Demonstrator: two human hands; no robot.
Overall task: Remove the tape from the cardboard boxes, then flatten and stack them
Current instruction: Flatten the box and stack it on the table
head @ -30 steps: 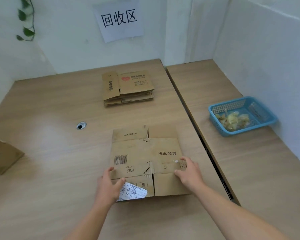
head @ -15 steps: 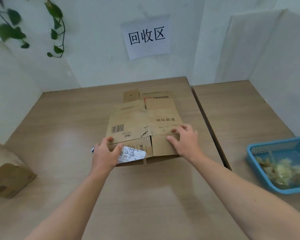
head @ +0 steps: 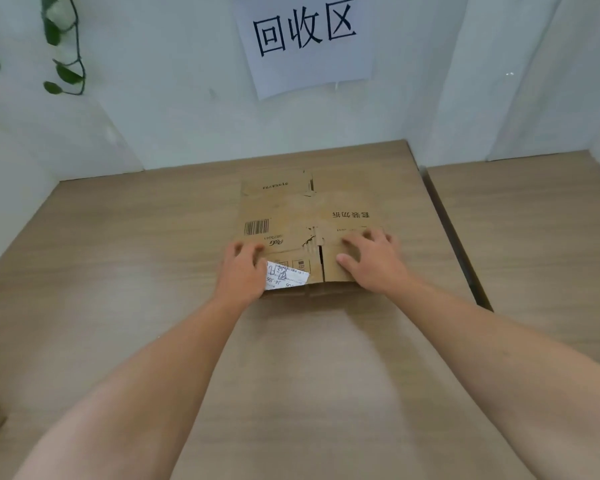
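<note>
Right hand (head: 374, 268) atop flattened box (head: 291, 209); left hand (head: 241, 275) perhaps grips edge.

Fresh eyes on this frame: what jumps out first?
A flattened cardboard box lies mid-table, with the left hand and the right hand resting on its near edge. A white label sits slanted beside the left hand. On the back wall hangs a paper sign with large black characters, and a green vine trails down at upper left.
</note>
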